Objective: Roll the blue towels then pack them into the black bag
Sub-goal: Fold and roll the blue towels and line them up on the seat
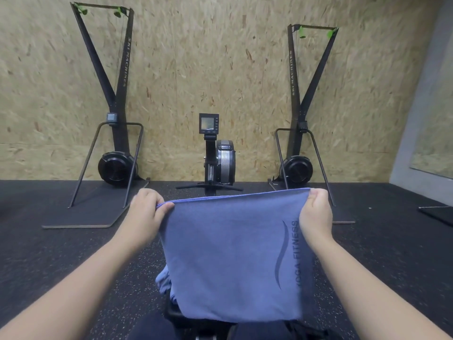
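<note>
We've got a blue towel (232,256) held up in front of us, left hand (144,212) and right hand (316,212) each pinched closed on a top corner so it hangs flat and doubled over, "YOGA FITNESS" print running down its right side. More blue towels (163,278) sit bunched low behind its left edge, above something black (176,312) that could be the bag, can't tell. Rowing machine (218,155) and two ski machines (115,114) stand against the chipboard wall (208,57).

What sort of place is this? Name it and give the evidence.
Most likely a gym: two ski machines stand against the wall, a rowing machine sits between them, and the floor is dark speckled rubber flooring.
</note>
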A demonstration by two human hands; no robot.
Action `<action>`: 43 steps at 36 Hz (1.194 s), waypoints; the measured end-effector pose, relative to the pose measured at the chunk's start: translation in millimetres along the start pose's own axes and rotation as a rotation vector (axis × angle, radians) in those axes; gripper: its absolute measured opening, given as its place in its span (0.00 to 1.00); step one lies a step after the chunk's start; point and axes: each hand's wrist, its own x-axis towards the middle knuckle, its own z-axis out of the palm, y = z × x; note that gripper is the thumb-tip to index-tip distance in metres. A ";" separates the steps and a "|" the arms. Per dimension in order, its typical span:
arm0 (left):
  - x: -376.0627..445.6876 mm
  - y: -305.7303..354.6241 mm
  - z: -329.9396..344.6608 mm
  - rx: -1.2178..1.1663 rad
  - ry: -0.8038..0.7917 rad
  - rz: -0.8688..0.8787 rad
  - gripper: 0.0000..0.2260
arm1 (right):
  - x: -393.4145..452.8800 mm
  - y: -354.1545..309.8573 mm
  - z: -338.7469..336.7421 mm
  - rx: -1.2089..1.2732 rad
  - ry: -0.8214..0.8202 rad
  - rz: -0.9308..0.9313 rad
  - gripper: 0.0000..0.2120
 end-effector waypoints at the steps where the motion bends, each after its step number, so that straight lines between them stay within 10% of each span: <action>1: -0.8 0.7 0.5 -0.039 -0.001 -0.020 0.12 | -0.3 0.5 0.4 0.027 -0.003 0.026 0.12; 13: -2.1 13.8 16.8 -0.450 0.137 -0.316 0.13 | -6.0 -0.8 6.1 0.138 -0.060 0.049 0.15; 23: -7.6 54.0 8.7 -0.885 -0.122 -0.233 0.09 | -16.3 -33.6 11.9 0.318 -0.170 0.077 0.14; 35: -14.7 86.6 12.7 -0.632 -0.393 0.015 0.13 | -48.7 -84.4 15.5 0.137 -0.508 -0.181 0.04; 43: -15.7 93.3 15.0 -0.309 -0.182 0.235 0.06 | -67.0 -93.2 9.5 -0.012 -0.654 -0.261 0.06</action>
